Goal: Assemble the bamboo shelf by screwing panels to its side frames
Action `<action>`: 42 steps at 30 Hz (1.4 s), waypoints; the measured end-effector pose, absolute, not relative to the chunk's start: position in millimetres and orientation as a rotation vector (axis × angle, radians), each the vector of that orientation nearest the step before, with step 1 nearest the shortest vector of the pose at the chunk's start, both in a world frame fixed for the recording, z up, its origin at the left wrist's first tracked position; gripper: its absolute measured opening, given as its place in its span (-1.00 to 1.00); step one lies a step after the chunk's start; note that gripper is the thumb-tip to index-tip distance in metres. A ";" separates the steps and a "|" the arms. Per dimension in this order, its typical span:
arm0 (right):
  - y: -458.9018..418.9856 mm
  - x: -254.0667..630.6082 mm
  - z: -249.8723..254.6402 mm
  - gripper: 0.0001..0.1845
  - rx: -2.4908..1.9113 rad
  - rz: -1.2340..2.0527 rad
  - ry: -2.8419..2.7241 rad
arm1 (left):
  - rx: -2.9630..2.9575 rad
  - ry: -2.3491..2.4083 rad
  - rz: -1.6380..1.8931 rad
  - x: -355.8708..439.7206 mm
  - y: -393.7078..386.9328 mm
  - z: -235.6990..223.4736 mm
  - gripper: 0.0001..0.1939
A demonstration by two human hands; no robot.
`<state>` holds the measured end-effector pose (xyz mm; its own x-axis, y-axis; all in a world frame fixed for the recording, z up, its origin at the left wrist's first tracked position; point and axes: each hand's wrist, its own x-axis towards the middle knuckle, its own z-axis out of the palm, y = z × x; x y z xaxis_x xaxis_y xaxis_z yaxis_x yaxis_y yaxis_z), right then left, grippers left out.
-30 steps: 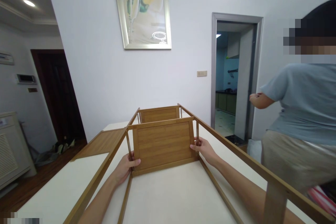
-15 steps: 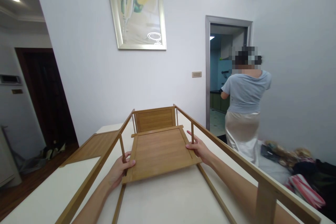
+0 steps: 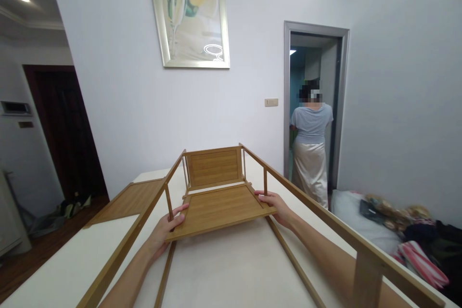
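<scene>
Between the side rails of a wooden frame I hold a brown wooden panel by its left and right edges. The panel lies nearly flat, its near edge raised off the lower rails. My left hand grips the left edge, reaching past an upright of the frame. On the right edge, my right hand has its fingers closed beside another upright. An upright end panel stands at the frame's far end, just beyond the held panel.
The frame rests on a white table. Another wooden panel lies on the table at left. A person in a blue top stands in the doorway. Clothes are piled on a bed at right.
The panel's far edge has dropped, so it lies flatter, and a gap now shows before the end panel. Both hands keep hold of it. The person has walked into the doorway.
</scene>
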<state>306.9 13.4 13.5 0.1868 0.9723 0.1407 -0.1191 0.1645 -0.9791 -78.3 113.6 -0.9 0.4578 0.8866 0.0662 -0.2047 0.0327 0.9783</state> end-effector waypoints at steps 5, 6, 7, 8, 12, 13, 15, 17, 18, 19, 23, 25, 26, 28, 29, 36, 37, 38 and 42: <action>11.0 308.7 13.1 -0.54 -1.049 1.026 -1.064 | 1.300 0.734 1.014 -78.4 118.4 -5.4 -0.33; 9.8 309.4 13.7 -0.54 -1.045 1.038 -1.070 | 1.311 0.737 1.020 -78.5 118.4 -5.6 -0.35; 8.6 310.1 14.5 -0.53 -1.039 1.051 -1.077 | 1.322 0.739 1.025 -78.6 118.1 -5.6 -0.37; 7.6 310.8 15.4 -0.53 -1.033 1.063 -1.084 | 1.330 0.739 1.032 -78.6 117.7 -5.4 -0.39; 7.8 311.7 15.7 -0.55 -1.025 1.061 -1.109 | 1.337 0.732 1.043 -78.8 118.1 -6.1 -0.43; 9.0 311.2 14.7 -0.55 -1.034 1.047 -1.111 | 1.337 0.733 1.039 -78.9 118.8 -6.7 -0.43; 12.0 309.7 11.6 -0.57 -1.061 1.009 -1.110 | 1.336 0.738 1.032 -79.3 120.5 -8.1 -0.43; 14.7 308.1 8.6 -0.62 -1.088 0.963 -1.106 | 1.322 0.728 1.033 -79.9 121.6 -8.8 -0.43; 15.7 307.5 7.5 -0.63 -1.099 0.940 -1.105 | 1.309 0.714 1.032 -80.3 121.7 -8.6 -0.43; 16.3 307.2 6.7 -0.64 -1.109 0.917 -1.107 | 1.292 0.695 1.029 -80.8 121.6 -8.2 -0.43; 16.9 307.9 6.9 -0.65 -1.143 0.839 -1.125 | 1.225 0.614 0.984 -84.7 120.6 -5.9 -0.42; 17.2 308.8 7.7 -0.65 -1.155 0.805 -1.134 | 1.209 0.569 0.950 -87.6 120.6 -5.5 -0.41; 17.5 309.2 7.8 -0.64 -1.158 0.792 -1.137 | 1.206 0.543 0.935 -89.1 120.7 -5.5 -0.40; 18.4 309.8 7.6 -0.63 -1.163 0.775 -1.146 | 1.208 0.491 0.912 -91.4 120.6 -5.7 -0.38; 19.0 309.9 7.3 -0.63 -1.165 0.769 -1.150 | 1.211 0.472 0.908 -92.2 120.4 -5.7 -0.38; 21.0 310.2 5.2 -0.57 -1.154 0.739 -1.178 | 1.344 0.654 0.982 -85.9 121.0 -5.2 -0.53; 21.0 310.0 5.5 -0.57 -1.149 0.735 -1.182 | 1.400 0.717 1.012 -84.2 122.3 -6.0 -0.57; 21.0 309.8 5.9 -0.58 -1.143 0.730 -1.186 | 1.465 0.789 1.048 -82.6 123.8 -7.0 -0.60; 21.3 308.7 7.7 -0.61 -1.125 0.693 -1.197 | 1.722 1.128 1.222 -76.9 128.2 -12.6 -0.61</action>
<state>308.7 21.3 7.7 0.2712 0.8930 0.3592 0.1332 0.3348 -0.9328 -76.9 128.2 -12.6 0.1637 0.9346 0.3159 0.2400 -0.3483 0.9062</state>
